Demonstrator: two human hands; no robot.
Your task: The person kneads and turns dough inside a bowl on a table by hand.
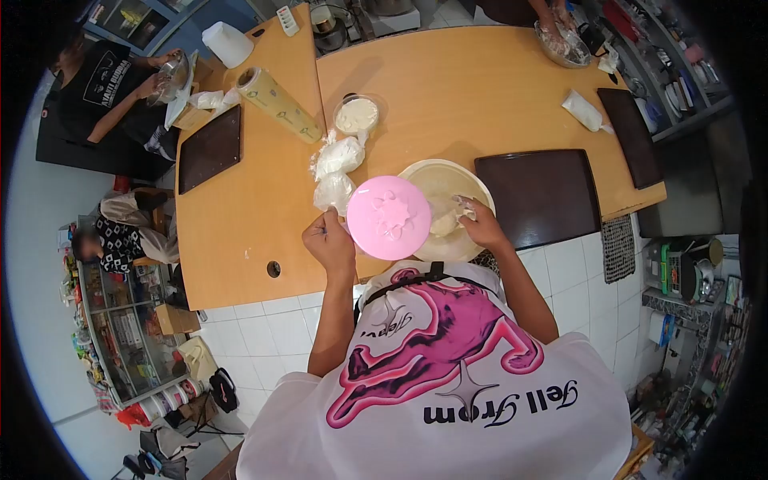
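Note:
A round pink lid or bowl [390, 218] with a raised flower pattern is tilted over the left side of a large cream basin [485, 190]. My left hand [330, 240] has its fingers closed at the pink piece's left edge, gripping it. Inside the basin lies pale dough [445, 219], partly covered by the pink piece. My right hand [478, 224] reaches over the basin's right side, fingers spread and coated with dough, touching the dough's edge. Beside my left hand are white plastic bags of flour [339, 158] and a clear bowl of white powder [357, 115].
Dark trays [538, 198] lie on the wooden table [432, 80]. A plastic film roll [279, 105] and a white container [228, 44] stand to the left. Two people work with metal bowls at the far left and top right; another person sits at left.

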